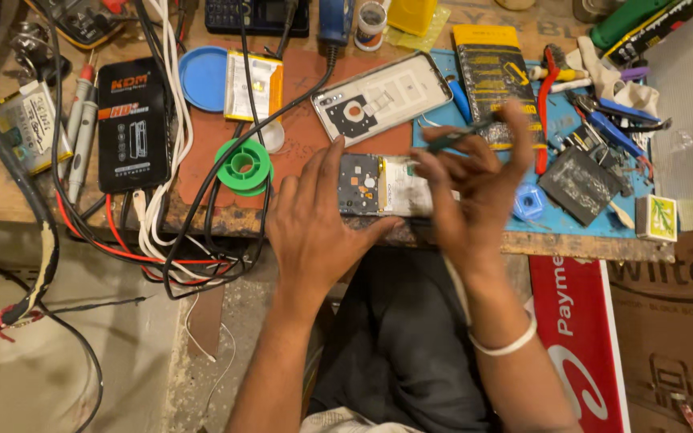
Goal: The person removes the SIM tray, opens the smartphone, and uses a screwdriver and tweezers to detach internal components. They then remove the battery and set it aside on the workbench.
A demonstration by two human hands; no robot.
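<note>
Our left hand [314, 220] lies flat with the fingers spread, holding nothing, and its fingertips touch the opened phone [382, 186] on the bench edge. Left of this hand we see a green solder spool [243, 166] and a black box [132, 122]. Just above the phone is the removed back cover [382, 97]. Our right hand [475, 188], right of the phone, pinches thin tweezers [451, 139] between the fingers.

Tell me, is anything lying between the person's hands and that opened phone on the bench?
Nothing visible does. The left hand rests against the opened phone, and the right hand, pinching a thin tool, hovers right over it.
</note>
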